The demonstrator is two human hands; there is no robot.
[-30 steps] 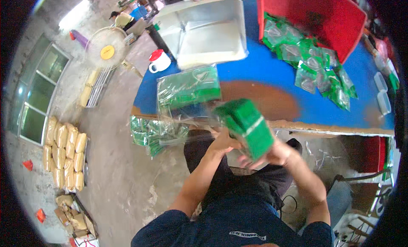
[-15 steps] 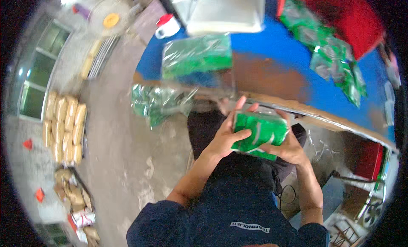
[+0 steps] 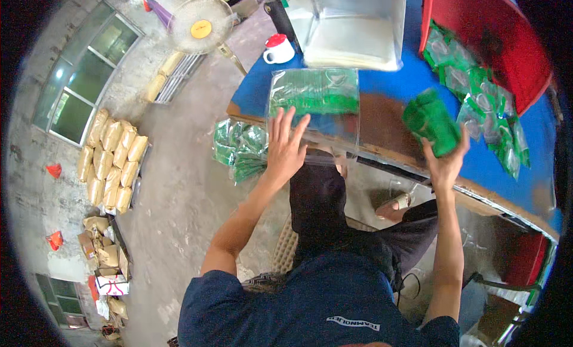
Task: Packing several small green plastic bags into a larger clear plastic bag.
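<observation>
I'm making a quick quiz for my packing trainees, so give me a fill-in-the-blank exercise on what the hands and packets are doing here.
1. The right hand holds up a stack of ____ packets.
2. The left hand rests on a clear ____ bag part-filled with packets.
3. The table top is painted ____.
4. Loose packets spill from a ____ bin.

Missing words: green; plastic; blue; red

bare brown tabletop (image 3: 382, 123) between packets
</observation>
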